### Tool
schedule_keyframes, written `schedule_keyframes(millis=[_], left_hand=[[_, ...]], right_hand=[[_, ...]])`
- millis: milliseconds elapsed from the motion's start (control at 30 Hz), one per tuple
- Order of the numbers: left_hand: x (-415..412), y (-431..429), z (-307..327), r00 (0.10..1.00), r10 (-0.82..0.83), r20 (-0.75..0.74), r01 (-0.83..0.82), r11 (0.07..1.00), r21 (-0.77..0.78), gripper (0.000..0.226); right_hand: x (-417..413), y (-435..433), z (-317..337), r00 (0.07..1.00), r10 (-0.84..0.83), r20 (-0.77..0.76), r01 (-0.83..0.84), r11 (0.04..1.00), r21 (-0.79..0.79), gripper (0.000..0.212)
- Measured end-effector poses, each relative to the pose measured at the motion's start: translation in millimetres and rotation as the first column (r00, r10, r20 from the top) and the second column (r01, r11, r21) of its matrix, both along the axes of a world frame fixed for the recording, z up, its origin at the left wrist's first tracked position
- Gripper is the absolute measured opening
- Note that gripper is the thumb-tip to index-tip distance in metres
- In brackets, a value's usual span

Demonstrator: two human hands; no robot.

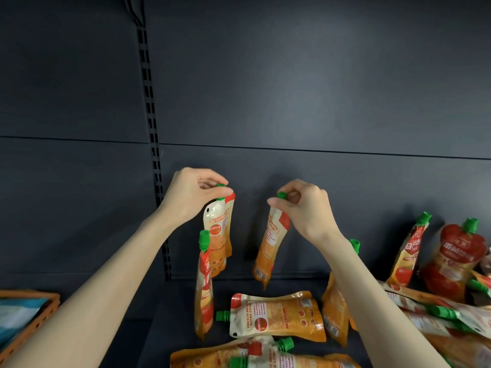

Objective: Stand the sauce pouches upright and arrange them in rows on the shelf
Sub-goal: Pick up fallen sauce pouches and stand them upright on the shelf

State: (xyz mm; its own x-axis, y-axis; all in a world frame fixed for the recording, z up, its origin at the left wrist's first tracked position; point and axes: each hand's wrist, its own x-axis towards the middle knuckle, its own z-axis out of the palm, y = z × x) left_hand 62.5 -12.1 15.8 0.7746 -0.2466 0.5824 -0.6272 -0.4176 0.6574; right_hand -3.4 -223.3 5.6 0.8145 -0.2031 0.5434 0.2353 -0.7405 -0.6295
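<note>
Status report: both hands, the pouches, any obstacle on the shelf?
Left hand pinches cap of left pouch. Right hand pinches cap of right pouch, tilted. Flat pouch lies just in front, possibly in the way.

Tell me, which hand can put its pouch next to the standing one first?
Probably the left hand: the pouch it holds hangs nearly straight, right by the standing pouch. The right hand has a tilted pouch, hanging farther away.

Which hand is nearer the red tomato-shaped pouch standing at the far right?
Right. The right hand is left of the tomato-shaped pouch and slightly higher; the left hand lies much farther left.
</note>
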Motion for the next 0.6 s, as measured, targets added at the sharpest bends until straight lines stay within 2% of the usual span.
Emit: schedule_keyframes(millis=[133, 267, 600], left_hand=[[-4, -17, 14, 0.997, 0.014, 0.075, -0.012, 1.0, -0.021, 0.02], [-4, -30, 15, 0.995, 0.053, 0.084, -0.059, 0.996, 0.067, 0.027], [-4, -33, -34, 0.972, 0.211, 0.102, -0.223, 0.967, 0.126, 0.032]], right_hand=[[0, -3, 5, 0.999, -0.047, -0.008, 0.047, 0.999, -0.024, 0.027], [4, -8, 6, 0.986, -0.16, -0.047, 0.154, 0.982, -0.111, 0.035], [11, -1, -20, 0.957, -0.266, -0.115, 0.232, 0.941, -0.246, 0.039]])
